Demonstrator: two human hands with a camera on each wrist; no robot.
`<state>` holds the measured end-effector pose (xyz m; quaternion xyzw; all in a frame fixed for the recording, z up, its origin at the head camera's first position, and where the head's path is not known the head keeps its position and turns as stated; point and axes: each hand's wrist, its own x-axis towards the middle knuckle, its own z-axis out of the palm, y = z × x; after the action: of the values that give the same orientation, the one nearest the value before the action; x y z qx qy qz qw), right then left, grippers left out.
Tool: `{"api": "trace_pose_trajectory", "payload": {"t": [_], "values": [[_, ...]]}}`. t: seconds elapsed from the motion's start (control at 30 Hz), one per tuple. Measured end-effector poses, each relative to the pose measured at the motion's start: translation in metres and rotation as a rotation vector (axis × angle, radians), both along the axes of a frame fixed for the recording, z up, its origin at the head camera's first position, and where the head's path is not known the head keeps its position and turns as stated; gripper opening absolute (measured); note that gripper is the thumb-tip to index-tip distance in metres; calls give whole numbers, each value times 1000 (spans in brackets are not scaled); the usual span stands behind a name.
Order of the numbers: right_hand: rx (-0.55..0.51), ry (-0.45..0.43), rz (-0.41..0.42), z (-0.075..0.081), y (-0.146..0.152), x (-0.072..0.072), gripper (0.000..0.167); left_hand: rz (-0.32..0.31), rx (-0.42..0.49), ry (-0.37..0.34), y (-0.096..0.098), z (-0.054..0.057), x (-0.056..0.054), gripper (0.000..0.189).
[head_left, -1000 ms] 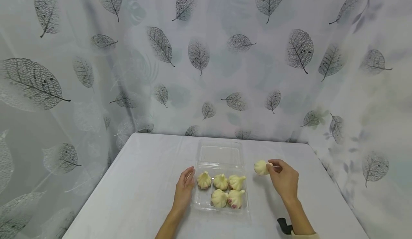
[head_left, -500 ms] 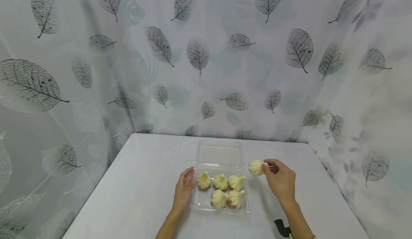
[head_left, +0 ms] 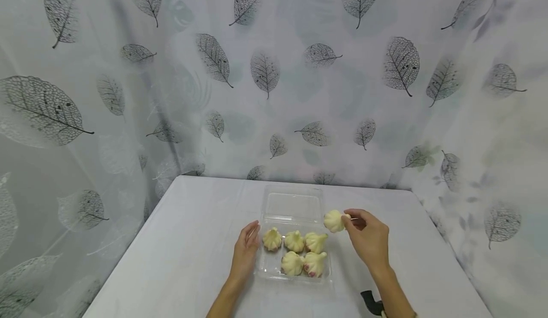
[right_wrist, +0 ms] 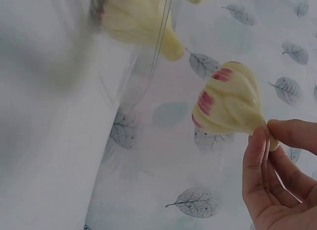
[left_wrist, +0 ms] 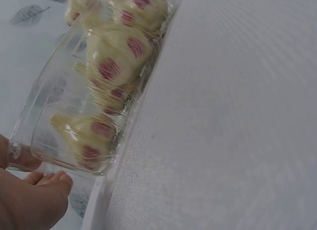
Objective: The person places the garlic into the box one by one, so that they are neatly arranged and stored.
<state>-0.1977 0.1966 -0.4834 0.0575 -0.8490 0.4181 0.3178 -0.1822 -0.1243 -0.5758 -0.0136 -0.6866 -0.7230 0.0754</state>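
Pale yellow garlic bulb (head_left: pixel 334 221), with purple patches on its base in the right wrist view, is held in the air by its stem. My right hand (head_left: pixel 367 236) pinches that stem between thumb and fingertips. The bulb is just beyond the right edge of an open clear plastic clamshell box (head_left: pixel 267 271). Inside the box sit several similar garlic bulbs (head_left: pixel 315 264), with a gap at its front left. My left hand (head_left: pixel 246 250) rests against the box's left side, its fingers (left_wrist: pixel 57 183) by the box's corner in the left wrist view.
The box's clear lid (head_left: pixel 292 204) lies folded back toward the table's far edge. A white-covered table (head_left: pixel 192 242) spreads around the box. Beside the right forearm shows a black curved object (head_left: pixel 371 303). A leaf-print curtain (head_left: pixel 274 108) surrounds the table.
My right hand has moved left with the garlic bulb, bringing it from right of the box to near its right edge. The left hand and the boxed bulbs stay put.
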Motion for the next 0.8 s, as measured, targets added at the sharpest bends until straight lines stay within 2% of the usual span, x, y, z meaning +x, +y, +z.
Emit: {"api": "trace_pose_trajectory", "payload": {"t": [0.23,0.8], "values": [[-23,3,18,4,-11,2,16,-9,21,-16,0,0,0,51],[-35,0,106,10,-35,7,15,-15,42,4,1,3,2,51]]}}
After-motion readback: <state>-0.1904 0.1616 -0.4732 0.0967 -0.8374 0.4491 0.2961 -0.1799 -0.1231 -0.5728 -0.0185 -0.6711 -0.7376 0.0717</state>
